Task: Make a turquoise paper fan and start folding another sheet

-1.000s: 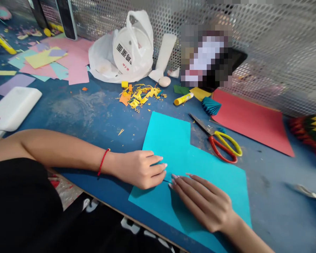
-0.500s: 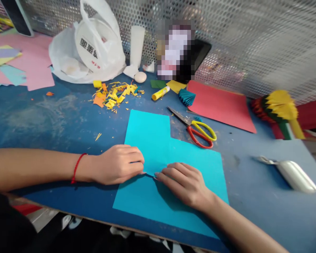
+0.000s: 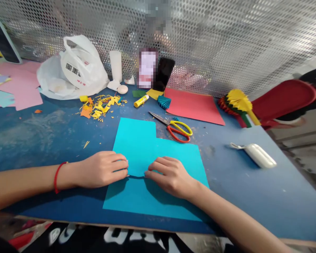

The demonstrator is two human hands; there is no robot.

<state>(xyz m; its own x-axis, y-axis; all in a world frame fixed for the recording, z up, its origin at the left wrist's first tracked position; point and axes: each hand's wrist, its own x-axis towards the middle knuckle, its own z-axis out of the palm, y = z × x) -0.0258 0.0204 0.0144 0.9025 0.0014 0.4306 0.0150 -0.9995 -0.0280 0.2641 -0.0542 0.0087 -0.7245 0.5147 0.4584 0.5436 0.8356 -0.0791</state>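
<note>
Bright blue paper (image 3: 173, 207) lies on the table in front of me, its outline stepped at the upper right. My left hand (image 3: 107, 168), with a red cord at the wrist, rests over its left side, fingers curled and pinching a paper edge. From the right, my right hand (image 3: 168, 174) pinches the same edge, thumb mostly hidden. A thin dark line runs between the fingertips below that edge; whether it is a fold or shadow I cannot tell. Scissors (image 3: 171, 125) with one yellow and one red handle lie beyond the paper's step.
Yellow and orange scraps (image 3: 101, 107), a glue stick (image 3: 141, 101), a teal pleated paper (image 3: 164, 102) and red paper (image 3: 193, 107) lie farther back. Behind them stand a white plastic bag (image 3: 86, 80) and a black phone (image 3: 163, 74). A white case (image 3: 260, 155) sits at right.
The view has tilted up and shifted right, so the items appear farther left. My hands stay pinched on the paper edge, with a slightly wider gap between the fingertips.
</note>
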